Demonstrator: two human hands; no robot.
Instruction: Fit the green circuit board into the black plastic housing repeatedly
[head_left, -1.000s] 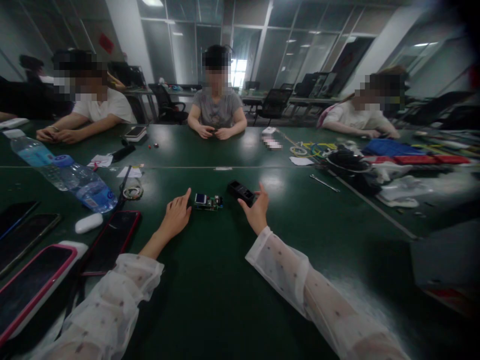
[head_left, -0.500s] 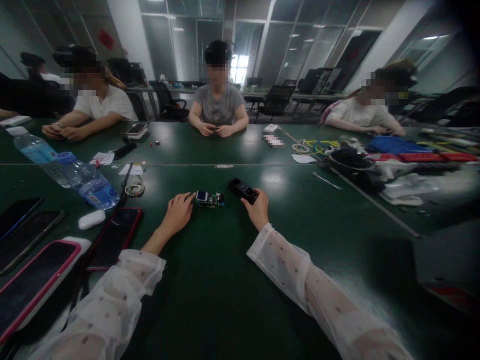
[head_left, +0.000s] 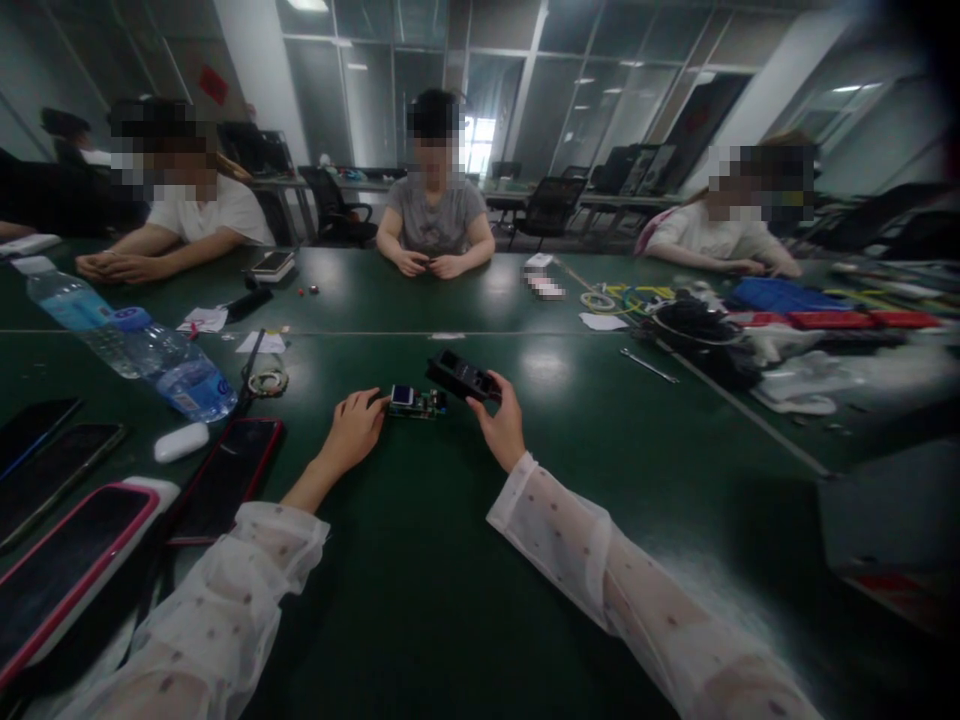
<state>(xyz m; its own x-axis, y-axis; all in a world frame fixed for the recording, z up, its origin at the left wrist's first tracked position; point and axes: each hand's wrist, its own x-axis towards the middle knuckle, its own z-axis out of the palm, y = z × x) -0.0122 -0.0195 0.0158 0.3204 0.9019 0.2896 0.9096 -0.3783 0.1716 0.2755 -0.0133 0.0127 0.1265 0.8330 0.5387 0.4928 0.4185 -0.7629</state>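
A small green circuit board with a little square screen point(head_left: 415, 401) lies at the middle of the table. At its left end are the fingertips of my left hand point(head_left: 355, 432), which grip its edge. My right hand point(head_left: 501, 420) holds a black plastic casing point(head_left: 459, 376) with cut-outs by its right end, thumb in front and fingers behind. The casing is tilted, and its left part hangs just above and behind the board's right end. Whether the two touch, I cannot tell.
Left of my hands are water bottles point(head_left: 176, 368), a white earphone case point(head_left: 181, 442) and several phones point(head_left: 229, 475). To the right lie a wrench point(head_left: 649, 366), tangled cables point(head_left: 697, 325) and a grey box point(head_left: 889, 510). Three people sit across the green table point(head_left: 420, 580).
My right hand has brought the black casing leftward, over toward the right end of the circuit board. My left hand and the board have stayed nearly where they were.
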